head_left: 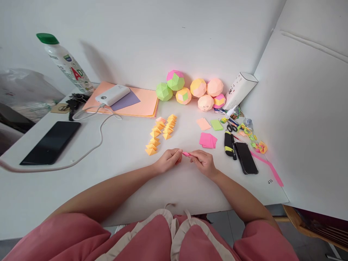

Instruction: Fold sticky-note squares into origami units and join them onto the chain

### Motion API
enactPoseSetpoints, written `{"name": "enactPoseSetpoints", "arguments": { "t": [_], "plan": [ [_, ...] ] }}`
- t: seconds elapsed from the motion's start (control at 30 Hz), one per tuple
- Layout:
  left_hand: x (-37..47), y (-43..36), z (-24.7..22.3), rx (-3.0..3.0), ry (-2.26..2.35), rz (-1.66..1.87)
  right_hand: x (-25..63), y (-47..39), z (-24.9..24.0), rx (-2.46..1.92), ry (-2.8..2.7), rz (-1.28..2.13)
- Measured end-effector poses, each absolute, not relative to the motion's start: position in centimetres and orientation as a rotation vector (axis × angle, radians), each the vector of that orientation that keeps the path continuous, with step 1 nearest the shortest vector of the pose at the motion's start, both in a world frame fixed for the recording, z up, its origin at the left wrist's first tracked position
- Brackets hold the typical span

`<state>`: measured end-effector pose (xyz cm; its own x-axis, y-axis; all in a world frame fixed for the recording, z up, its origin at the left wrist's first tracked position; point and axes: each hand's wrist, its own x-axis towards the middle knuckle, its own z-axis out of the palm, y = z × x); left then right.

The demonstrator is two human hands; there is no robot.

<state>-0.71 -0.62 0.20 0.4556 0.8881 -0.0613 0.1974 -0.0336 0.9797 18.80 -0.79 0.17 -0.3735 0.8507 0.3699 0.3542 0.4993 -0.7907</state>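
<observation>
A small folded pink paper is stretched between my two hands, just above the white table. My left hand pinches its left end, and my right hand pinches the right end. Beyond my left hand lie two rows of folded yellow-orange paper pieces, with a peach one at the far end of one row. Pink paper squares lie just beyond my right hand, with peach squares and green squares behind them.
Faceted paper balls sit against the back wall. At right are a phone, a cutter, scissors and a white box. Left: a tablet, a cable, a power bank on paper sheets and a bottle.
</observation>
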Motion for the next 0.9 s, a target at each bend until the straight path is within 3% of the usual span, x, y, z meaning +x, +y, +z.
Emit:
{"name": "enactPoseSetpoints", "arguments": {
  "t": [0.4, 0.9],
  "plan": [
    [-0.6, -0.6, 0.7, 1.326, 0.970, 0.876, 18.7, -0.6, 0.1, -1.090, -1.462, 1.485],
    [-0.2, -0.4, -0.3, 1.336, 1.045, 0.911, 19.1, 0.2, 0.0, -1.154, -1.443, 1.515]
  ]
}}
